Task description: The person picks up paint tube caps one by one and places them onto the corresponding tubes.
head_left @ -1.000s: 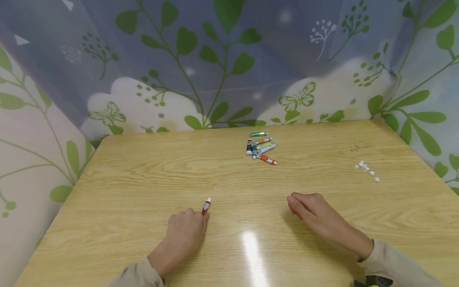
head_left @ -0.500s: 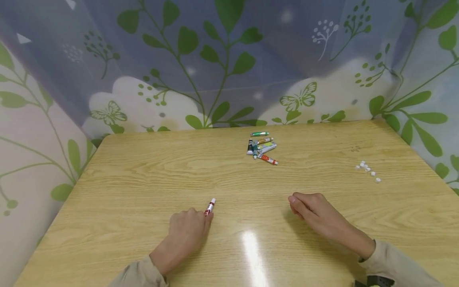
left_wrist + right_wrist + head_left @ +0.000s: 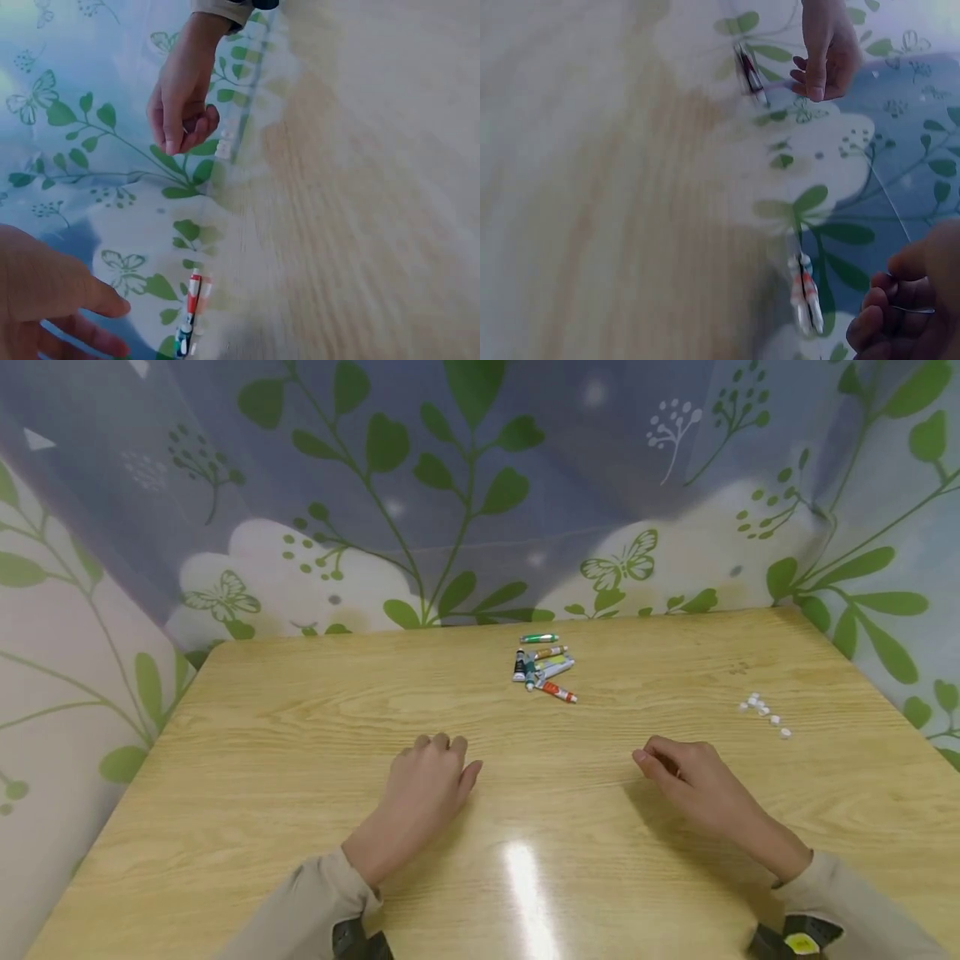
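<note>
My left hand (image 3: 429, 785) hovers over the table's left middle, back up, fingers bent and thumb apart. In the left wrist view the left hand (image 3: 56, 296) has nothing between thumb and fingers. A dark red and white paint tube (image 3: 751, 73) lies on the table beside that hand in the right wrist view; the hand hides it in the head view. My right hand (image 3: 693, 785) is held above the table with loosely curled fingers; nothing is seen in it. Farther back lies a pile of paint tubes (image 3: 555, 670), including an orange-red tube (image 3: 558, 692).
Several small white caps (image 3: 763, 710) lie scattered on the wooden table (image 3: 315, 727) at the right. A green tube (image 3: 539, 638) lies just behind the pile. A leaf-patterned cloth (image 3: 555, 485) hangs along the back and sides.
My left hand, which held the dark red tube, has let go of it and moved forward and right. My right hand has shifted slightly right and forward.
</note>
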Motion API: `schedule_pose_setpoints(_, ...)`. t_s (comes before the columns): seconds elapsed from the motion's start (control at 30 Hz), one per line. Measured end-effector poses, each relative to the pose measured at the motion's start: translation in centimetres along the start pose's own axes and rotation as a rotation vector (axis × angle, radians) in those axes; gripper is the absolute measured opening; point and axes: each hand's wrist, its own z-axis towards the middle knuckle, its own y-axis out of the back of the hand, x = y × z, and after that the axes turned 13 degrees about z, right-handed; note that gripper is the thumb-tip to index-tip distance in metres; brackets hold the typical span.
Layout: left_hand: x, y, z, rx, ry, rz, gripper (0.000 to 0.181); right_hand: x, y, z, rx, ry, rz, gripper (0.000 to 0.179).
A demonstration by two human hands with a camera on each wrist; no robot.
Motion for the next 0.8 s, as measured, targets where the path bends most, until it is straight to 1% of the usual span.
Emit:
schedule_pose_setpoints(0.07,-0.4,-0.2,1.4,-0.055,-0.039,-0.028,0.024,-0.7,0.8,0.0,-0.028,-0.013,-0.041,0.024)
schedule_pose_setpoints(0.1,-0.6,-0.5,2.0,-0.069,-0.055,-0.042,0.023,-1.0,1.2,-0.1,-0.041,-0.022,-0.064,0.023)
schedule_pose_setpoints(0.17,-1.0,-0.8,3.3,-0.064,-0.076,-0.079,0.021,-1.8,2.1,-0.2,-0.065,-0.045,-0.113,0.019)
schedule_pose_setpoints(0.33,-2.1,-1.7,6.0,0.009,-0.108,-0.144,0.018,-3.8,4.6,-0.4,-0.093,-0.134,-0.22,0.014)
schedule_pose_setpoints(0.43,-2.8,-2.2,7.4,0.039,-0.125,-0.177,0.018,-4.8,6.0,-0.7,-0.113,-0.197,-0.268,0.013)
schedule_pose_setpoints(0.57,-3.6,-2.8,8.9,0.093,-0.116,-0.214,0.02,-5.7,7.4,-0.9,-0.123,-0.292,-0.291,0.013)
schedule_pose_setpoints(0.67,-4.1,-3.4,9.8,0.12,-0.106,-0.225,0.022,-6.3,8.0,-1.1,-0.132,-0.324,-0.31,0.014)
schedule_pose_setpoints(0.8,-4.8,-4.2,10.8,0.152,-0.112,-0.264,0.026,-7.1,8.7,-1.4,-0.163,-0.336,-0.342,0.016)
